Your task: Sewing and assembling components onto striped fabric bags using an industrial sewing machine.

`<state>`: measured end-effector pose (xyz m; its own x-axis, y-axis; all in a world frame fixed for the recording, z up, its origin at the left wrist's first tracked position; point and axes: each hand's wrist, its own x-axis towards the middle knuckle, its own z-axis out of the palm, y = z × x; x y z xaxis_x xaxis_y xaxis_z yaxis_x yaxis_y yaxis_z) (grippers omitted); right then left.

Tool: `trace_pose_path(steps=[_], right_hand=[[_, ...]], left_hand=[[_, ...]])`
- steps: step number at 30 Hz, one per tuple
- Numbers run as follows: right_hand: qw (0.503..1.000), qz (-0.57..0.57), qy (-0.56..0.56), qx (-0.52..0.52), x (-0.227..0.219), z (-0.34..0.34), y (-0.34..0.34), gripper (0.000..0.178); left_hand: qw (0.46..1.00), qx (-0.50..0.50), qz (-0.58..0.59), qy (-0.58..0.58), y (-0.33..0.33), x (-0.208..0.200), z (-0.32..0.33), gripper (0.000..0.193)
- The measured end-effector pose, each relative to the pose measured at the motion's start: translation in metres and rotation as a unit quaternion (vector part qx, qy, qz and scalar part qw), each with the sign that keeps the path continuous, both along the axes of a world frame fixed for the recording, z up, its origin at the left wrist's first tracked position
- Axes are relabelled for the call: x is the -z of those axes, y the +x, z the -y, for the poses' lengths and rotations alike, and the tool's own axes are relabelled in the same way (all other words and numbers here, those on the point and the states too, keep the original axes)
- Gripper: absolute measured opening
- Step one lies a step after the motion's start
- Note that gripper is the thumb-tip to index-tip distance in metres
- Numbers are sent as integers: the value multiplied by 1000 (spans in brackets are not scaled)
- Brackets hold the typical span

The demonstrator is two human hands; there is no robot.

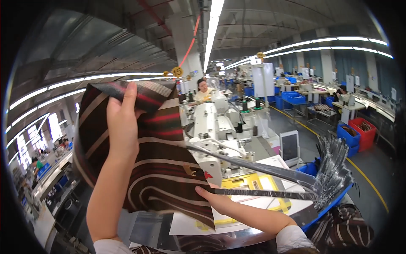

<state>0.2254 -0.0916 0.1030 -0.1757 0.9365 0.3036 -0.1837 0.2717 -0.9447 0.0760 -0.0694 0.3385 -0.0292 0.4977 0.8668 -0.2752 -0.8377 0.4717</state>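
Note:
A piece of dark brown fabric [160, 156] with beige and red stripes hangs in front of me. High on its upper edge, my left hand [123, 120] grips it, thumb up, with the top folded over. My right hand [213, 198] pinches the lower right edge, thumb on the near side and fingers hidden behind. Beside that hand passes a long dark shiny strip [262, 193], which leads to a bundle of strips [334, 169] at the right; whether the hand holds it too, I cannot tell. A small gold-coloured piece [193, 172] shows on the fabric near its right edge.
A white sewing machine [207, 120] stands ahead, with a yellow template [241, 184] on the worktop below it. Right of it are a small screen [289, 146] and thread cones [258, 103]. More striped fabric [347, 226] lies at lower right. A person [204, 89] sits beyond the machine.

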Motion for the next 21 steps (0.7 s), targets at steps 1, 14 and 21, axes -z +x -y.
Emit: trace_pose_path(steps=[1, 14, 21], right_hand=[[999, -17, -36, -4, -8, 12, 9, 50], [963, 104, -94, 230, 35, 134, 126, 60], [934, 96, -209, 274, 36, 185, 150, 63]], left_hand=[[1000, -4, -18, -11, 7, 0, 0, 26], [971, 41, -222, -77, 86, 42, -5, 26], [958, 90, -257, -85, 129, 59, 7, 25]])
